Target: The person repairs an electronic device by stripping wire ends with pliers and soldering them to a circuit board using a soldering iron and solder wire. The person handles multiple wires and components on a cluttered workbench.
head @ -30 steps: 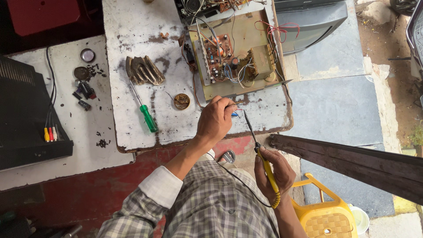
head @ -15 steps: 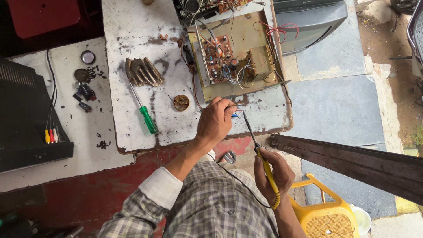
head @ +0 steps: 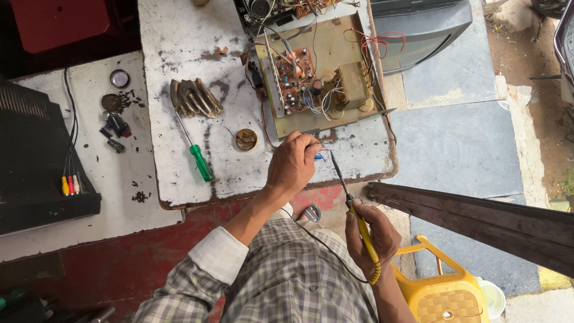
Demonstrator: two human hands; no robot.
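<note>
Left hand (head: pixel 293 164) is closed at the fingertips, pinching a small blue component (head: pixel 321 157) just above the near edge of the bench (head: pixel 179 36); what lies under the palm cannot be seen. Right hand (head: pixel 371 239) is wrapped around the yellow handle of a soldering iron (head: pixel 350 200), held off the bench edge, its dark tip angled up and ending just beside the blue component. A thin black cord runs from the handle's end across the checked shirt. Directly beyond the left hand sits an open chassis (head: pixel 317 75) carrying a circuit board with loose wires, its front lip close to the knuckles. Left of the hand, on the worn white surface, lie a small round tin (head: pixel 246 139), a green-handled screwdriver (head: pixel 194 149) and a finned metal heat sink (head: pixel 195 98), all well apart from the fingers. Further left, a lower white surface holds small dark parts (head: pixel 116 119) and a black device with coloured plugs (head: pixel 36 167). To the right stand a yellow plastic stool (head: pixel 445 287) and a dark plank (head: pixel 478 221).
</note>
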